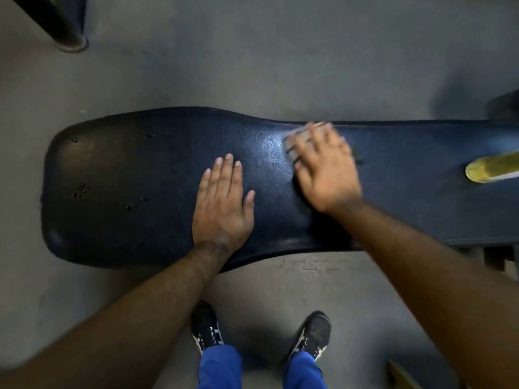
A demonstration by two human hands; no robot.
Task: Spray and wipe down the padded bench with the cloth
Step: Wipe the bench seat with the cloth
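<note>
Grey floor (pixel 280 66) all round, dark blue padded bench (pixel 140 178) running left to right across the middle. Pale cloth (pixel 302 136) lies on the bench's narrower part, mostly covered by the right hand (pixel 325 169), blurred, fingers spread and pressing it down. Left hand (pixel 222 200) lies flat and open on the pad, just left of the right one. Wet sheen between them, droplets further left. Yellow object (pixel 491 168) at right edge, unclear. Black shoes (pixel 206 328) and blue trousers below.
</note>
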